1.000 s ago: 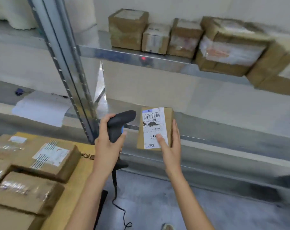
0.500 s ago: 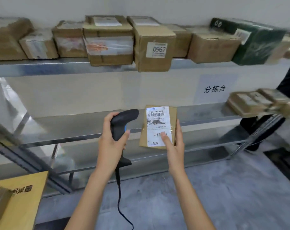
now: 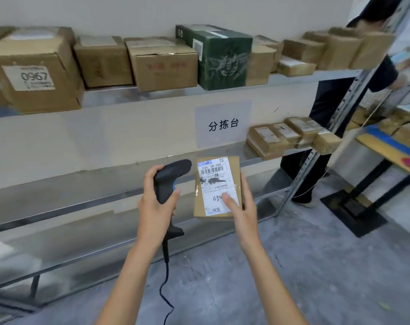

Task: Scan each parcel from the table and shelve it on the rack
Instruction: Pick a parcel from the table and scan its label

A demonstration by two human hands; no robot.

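Observation:
My right hand (image 3: 243, 207) grips a small brown parcel (image 3: 216, 184) upright in front of me, thumb pressed on its white barcode label. My left hand (image 3: 153, 202) grips a black corded barcode scanner (image 3: 170, 179) just left of the parcel, its head turned toward the label. Both are held in front of the metal rack's middle shelf (image 3: 82, 195), which is bare on its left and centre. Several parcels (image 3: 290, 136) lie at that shelf's right end.
The top shelf (image 3: 138, 96) carries several brown boxes, one marked 0967 (image 3: 35, 71), and a green box (image 3: 220, 55). A paper sign (image 3: 222, 124) hangs on the wall. A person in dark clothes (image 3: 325, 109) stands at the rack's right end beside a table (image 3: 384, 146) with parcels.
My view has swung right along the rack, away from the parcel table at the left. Both hands keep the scanner and the parcel in the same hold.

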